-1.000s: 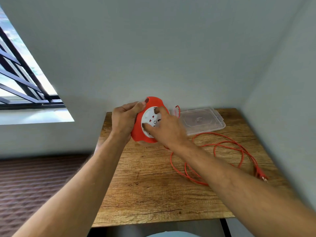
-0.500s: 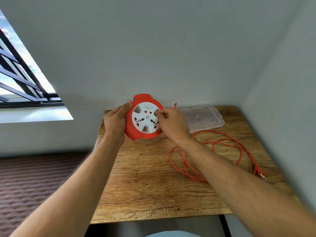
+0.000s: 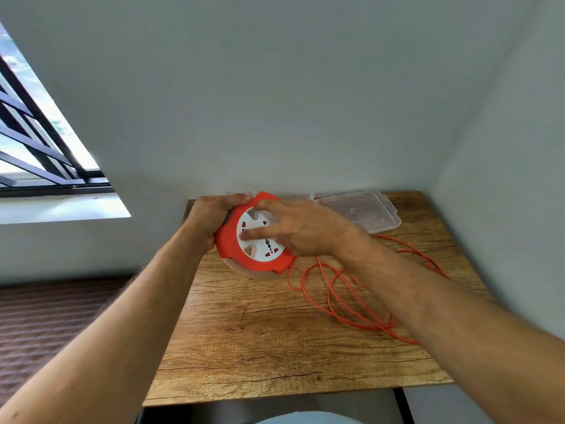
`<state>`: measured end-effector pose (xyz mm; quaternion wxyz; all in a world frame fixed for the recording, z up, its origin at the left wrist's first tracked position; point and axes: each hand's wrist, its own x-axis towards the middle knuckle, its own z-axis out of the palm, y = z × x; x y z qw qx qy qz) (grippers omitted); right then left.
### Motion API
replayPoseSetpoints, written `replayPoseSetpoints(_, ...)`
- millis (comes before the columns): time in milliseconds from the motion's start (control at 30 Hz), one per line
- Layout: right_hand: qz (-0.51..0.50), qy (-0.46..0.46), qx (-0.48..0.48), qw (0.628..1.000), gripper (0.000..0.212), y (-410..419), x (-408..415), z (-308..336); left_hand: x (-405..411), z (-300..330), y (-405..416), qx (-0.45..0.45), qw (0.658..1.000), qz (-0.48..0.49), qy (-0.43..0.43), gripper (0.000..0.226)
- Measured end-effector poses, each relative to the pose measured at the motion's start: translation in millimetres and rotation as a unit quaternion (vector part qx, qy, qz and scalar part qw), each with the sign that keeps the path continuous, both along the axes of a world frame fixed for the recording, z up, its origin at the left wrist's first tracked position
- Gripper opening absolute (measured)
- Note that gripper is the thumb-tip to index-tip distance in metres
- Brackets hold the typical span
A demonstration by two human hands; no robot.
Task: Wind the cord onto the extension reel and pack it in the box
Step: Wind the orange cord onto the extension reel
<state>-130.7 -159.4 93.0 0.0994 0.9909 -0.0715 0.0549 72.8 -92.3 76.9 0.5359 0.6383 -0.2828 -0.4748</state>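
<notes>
The red extension reel (image 3: 232,249) with a white socket face is held above the far left part of the wooden table (image 3: 260,338). My left hand (image 3: 214,218) grips its left rim. My right hand (image 3: 299,231) lies over the white face, fingers spread and pressed onto it. The orange cord (image 3: 336,289) leaves the reel's lower right and lies in loose loops on the table under my right forearm. A clear plastic box (image 3: 367,212) sits at the far right against the wall.
Walls close off the table at the back and on the right. A barred window (image 3: 36,148) is at the left, with brown floor (image 3: 61,316) below. The table's near edge runs across the bottom of the view.
The reel has dropped lower and tilted flatter toward the table. My right hand went from pinching at the face's right side to lying spread across it. The cord loops have shifted.
</notes>
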Motion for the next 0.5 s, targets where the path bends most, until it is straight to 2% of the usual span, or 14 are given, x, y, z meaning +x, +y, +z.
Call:
replayPoseSetpoints(133, 0.043, 0.016, -0.039, 0.998, 0.052, 2, -1, -9, 4, 0, -4, 0.029, 0.999, -0.023, -0.036, 0.041)
replayPoseSetpoints(233, 0.047, 0.036, -0.029, 0.998, 0.062, 3, -4, -12, 7, 0, -8, 0.046, 0.997, -0.028, -0.052, 0.031)
replayPoseSetpoints(300, 0.049, 0.05, -0.03, 0.997, 0.062, 1, -5, -11, 9, 1, -10, 0.056, 0.995, -0.036, -0.072, 0.025)
replayPoseSetpoints(400, 0.044, 0.075, -0.035, 0.996, 0.06, -1, -3, -10, 11, 3, -13, 0.069, 0.993, -0.051, -0.083, 0.032)
replayPoseSetpoints(500, 0.038, 0.079, -0.084, 0.993, 0.06, -3, 3, -11, 10, 3, -17, 0.071, 0.993, -0.049, -0.082, 0.034)
